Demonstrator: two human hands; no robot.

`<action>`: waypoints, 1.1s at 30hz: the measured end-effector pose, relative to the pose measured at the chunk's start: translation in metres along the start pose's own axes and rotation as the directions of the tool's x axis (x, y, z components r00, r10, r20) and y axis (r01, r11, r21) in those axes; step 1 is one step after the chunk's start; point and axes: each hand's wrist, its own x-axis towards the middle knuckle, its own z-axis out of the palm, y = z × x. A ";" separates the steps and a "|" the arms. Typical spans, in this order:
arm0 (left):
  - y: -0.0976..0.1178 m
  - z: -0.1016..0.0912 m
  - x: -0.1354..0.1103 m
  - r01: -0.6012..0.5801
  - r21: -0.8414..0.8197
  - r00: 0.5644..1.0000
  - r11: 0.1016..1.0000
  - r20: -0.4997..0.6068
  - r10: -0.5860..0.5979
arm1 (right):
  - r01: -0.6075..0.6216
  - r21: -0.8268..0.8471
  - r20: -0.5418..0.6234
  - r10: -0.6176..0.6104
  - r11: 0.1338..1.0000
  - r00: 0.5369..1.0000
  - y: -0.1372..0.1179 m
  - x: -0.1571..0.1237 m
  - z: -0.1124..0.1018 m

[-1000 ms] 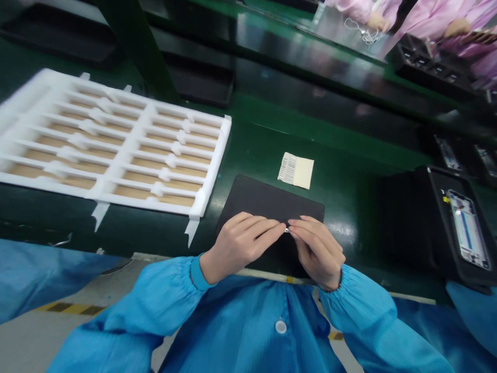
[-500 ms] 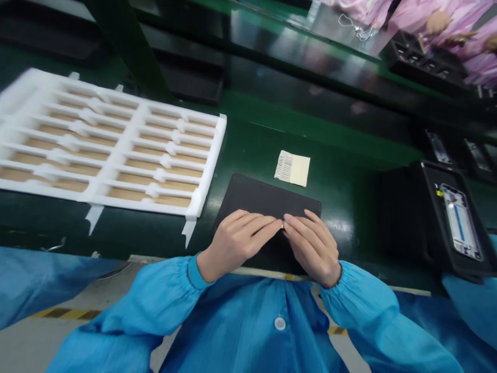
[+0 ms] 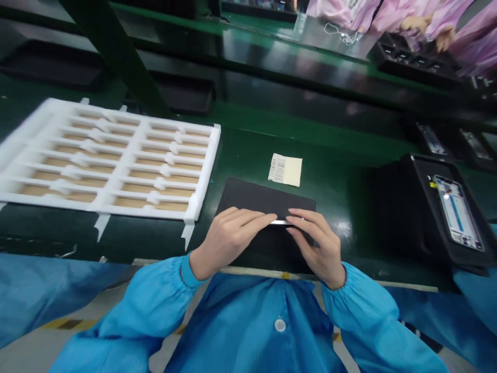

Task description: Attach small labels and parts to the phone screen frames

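Over the black mat [image 3: 267, 191], both hands grip a thin silver-edged piece [image 3: 280, 222], seen edge-on, with most of it hidden behind the fingers. My left hand [image 3: 233, 235] closes on its left end, fingers together and thumb out of sight. At the right end, my right hand [image 3: 316, 241] pinches it between the thumb and fingers. Just beyond the mat lies a sheet of barcode labels [image 3: 285, 170], part of it plain cream. Neither hand touches that sheet.
A white foam tray [image 3: 106, 207] with slots stands on the left of the green bench. To the right, a phone frame [image 3: 458, 212] lies in the top one of stacked black trays [image 3: 421, 166]. Across the bench, people in pink sleeves [image 3: 404, 13] work near a black box [image 3: 415, 59].
My fingertips have parted a little, and a bright silver edge now shows between them. The right hand's fingers have opened away from its thumb. The view has shifted slightly.
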 end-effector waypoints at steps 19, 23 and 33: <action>0.006 0.013 -0.010 0.803 -0.454 0.592 0.385 0.533 -0.605 | -0.661 -0.296 0.895 0.441 0.689 0.059 0.047 0.102 -0.006; 0.005 0.013 -0.012 0.802 -0.447 0.595 0.397 0.532 -0.603 | -0.599 -0.342 0.903 0.429 0.724 0.003 0.050 0.114 0.004; 0.015 -0.003 -0.003 0.816 -0.503 0.578 0.287 0.698 -0.423 | -0.528 0.005 0.938 0.179 0.849 0.296 0.008 0.118 -0.009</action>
